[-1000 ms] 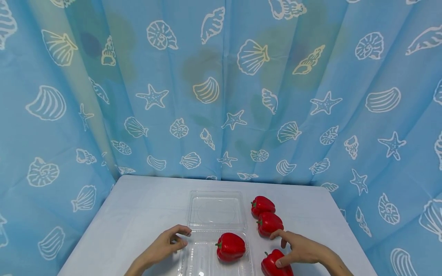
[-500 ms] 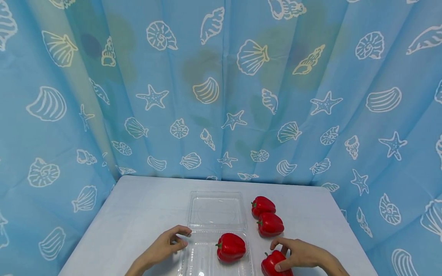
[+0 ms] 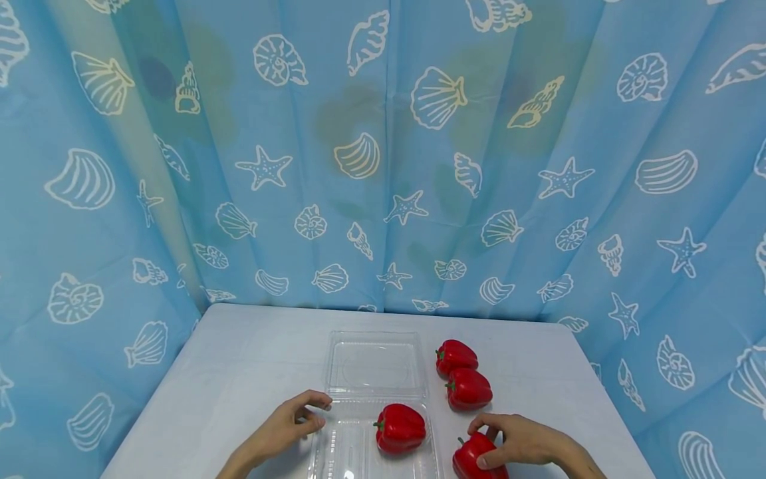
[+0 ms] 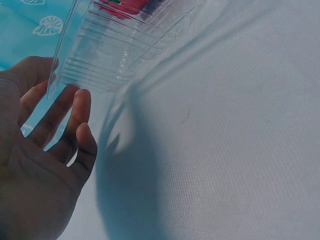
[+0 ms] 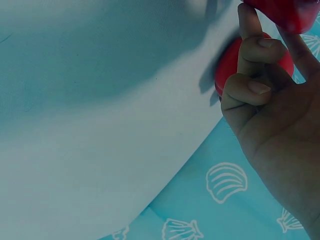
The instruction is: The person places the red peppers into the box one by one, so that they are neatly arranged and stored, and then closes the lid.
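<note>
In the head view, my right hand (image 3: 523, 440) grips a red bell pepper (image 3: 469, 459) at the lower right, thumb on the near side and fingers on the far side. The right wrist view catches this bell pepper (image 5: 292, 12) at the top, fingertips on it and other fingers curled. A clear plastic clamshell box (image 3: 344, 446) lies opened, its lid (image 3: 376, 362) folded back. One bell pepper (image 3: 399, 429) sits in its base. My left hand (image 3: 281, 426) is at the box's left rim, fingers relaxed and spread, fingertips right at the edge in the left wrist view.
Two more red bell peppers, a rear one (image 3: 456, 357) and a nearer one (image 3: 469, 389), lie close together right of the lid. All stands on a white-covered table (image 3: 251, 346), with a blue shell-patterned curtain (image 3: 383, 233) around its back and sides.
My right hand has shifted slightly left and down, and its fingers have closed around the nearest bell pepper. My left hand and the box have stayed in place.
</note>
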The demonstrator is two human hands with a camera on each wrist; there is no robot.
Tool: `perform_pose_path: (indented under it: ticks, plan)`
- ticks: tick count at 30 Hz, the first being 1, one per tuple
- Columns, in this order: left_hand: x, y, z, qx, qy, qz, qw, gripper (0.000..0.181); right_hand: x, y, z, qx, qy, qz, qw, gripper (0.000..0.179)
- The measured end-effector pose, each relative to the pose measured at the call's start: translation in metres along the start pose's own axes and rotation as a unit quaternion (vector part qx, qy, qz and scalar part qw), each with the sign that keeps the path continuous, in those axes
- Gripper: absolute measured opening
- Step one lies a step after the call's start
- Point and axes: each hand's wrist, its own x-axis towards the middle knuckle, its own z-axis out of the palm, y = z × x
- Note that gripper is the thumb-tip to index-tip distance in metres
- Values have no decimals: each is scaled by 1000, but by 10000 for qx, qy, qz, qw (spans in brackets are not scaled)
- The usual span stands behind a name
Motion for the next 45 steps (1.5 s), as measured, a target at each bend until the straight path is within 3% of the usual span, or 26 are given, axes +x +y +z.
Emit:
perform_pose_path:
  ticks: [25,45]
  plan:
    - [0,5,-1,142,-5,-51,9999,37,0,3,-3,1,77,-133,9999,62]
    - [0,6,1,-27,55,-134,9999,38,-9,-4,-24,163,381,-749,9963,72]
